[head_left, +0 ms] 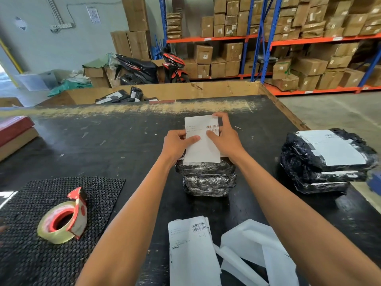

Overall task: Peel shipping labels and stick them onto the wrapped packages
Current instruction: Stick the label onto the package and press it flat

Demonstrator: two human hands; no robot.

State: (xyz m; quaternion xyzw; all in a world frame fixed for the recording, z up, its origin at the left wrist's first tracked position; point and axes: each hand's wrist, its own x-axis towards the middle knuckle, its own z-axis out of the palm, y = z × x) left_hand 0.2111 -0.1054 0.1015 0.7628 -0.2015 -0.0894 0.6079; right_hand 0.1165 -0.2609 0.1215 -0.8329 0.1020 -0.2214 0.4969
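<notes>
A white shipping label [203, 149] with a barcode is held over a stack of black wrapped packages [208, 178] in the middle of the black table. My left hand [177, 144] pinches the label's left edge, thumb on its face. My right hand [225, 137] grips its right edge, fingers curled over the top corner. A pile of unpeeled labels [191, 248] lies near the front edge. Peeled white backing sheets [255, 250] lie to the right of that pile. Another stack of black packages [325, 162] with labels on top sits at the right.
A tape dispenser [64, 217] rests on a black dotted mat [51, 223] at the front left. Flat red and brown boxes [14, 133] lie at the left edge. A cardboard bin [185, 90] behind the table holds labelled packages. Shelves of cartons and a motorbike stand beyond.
</notes>
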